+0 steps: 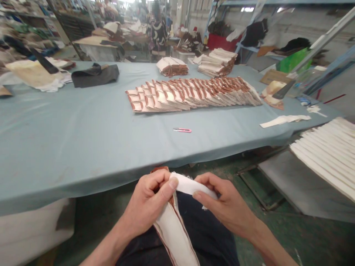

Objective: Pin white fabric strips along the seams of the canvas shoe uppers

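Just in front of the table edge, my left hand (151,195) pinches a white fabric strip (185,183) at its left end. The same hand also grips a long cream fabric band (173,231) with brown edging, which hangs down over my dark-clothed lap. My right hand (219,199) is closed on the right end of the white strip, thumb on top, so the strip is stretched between both hands. Whether the strip and the band are joined is hidden by my left fingers. Beyond them, pink thread snips (183,130) lie on the blue-covered table (91,147).
Overlapping cream pieces with brown edges (191,94) form a long row, with two stacks (172,66) behind. Black folded cloth (95,75) lies at left, a loose cream strip (285,120) at right. White layered pieces (330,151) rest on a side stand. A person (157,33) stands far back.
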Demonstrator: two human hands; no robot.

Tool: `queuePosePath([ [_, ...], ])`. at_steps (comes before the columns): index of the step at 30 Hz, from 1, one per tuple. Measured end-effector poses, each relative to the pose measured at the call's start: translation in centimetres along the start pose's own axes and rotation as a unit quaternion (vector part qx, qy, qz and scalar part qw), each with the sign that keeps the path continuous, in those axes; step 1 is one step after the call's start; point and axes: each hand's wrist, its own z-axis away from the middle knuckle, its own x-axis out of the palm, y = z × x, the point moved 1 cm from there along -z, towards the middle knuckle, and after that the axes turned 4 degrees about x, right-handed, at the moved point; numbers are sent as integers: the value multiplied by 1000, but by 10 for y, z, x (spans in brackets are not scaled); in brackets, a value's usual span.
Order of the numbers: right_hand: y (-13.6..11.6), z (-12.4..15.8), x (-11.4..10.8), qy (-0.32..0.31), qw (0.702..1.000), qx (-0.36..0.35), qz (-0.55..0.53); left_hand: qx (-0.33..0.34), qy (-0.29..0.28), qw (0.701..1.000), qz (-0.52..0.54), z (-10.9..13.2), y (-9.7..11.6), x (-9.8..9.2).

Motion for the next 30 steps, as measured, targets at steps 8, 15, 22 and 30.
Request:
queuePosePath([
  [8, 9, 10, -18, -34, 992, 109, -61, -84, 3, 987, 134, 0, -23, 1],
  [15, 14, 13, -28, -32, 993, 101, -50, -90, -2, 983, 158, -3, -24, 2],
  [22, 23, 22, -51, -41, 988, 121, -82, -118, 49, 982, 136, -6, -32, -12],
  [30, 28, 32, -62, 18, 970, 154, -186, -140, 109, 978, 111, -10, -44, -33],
])
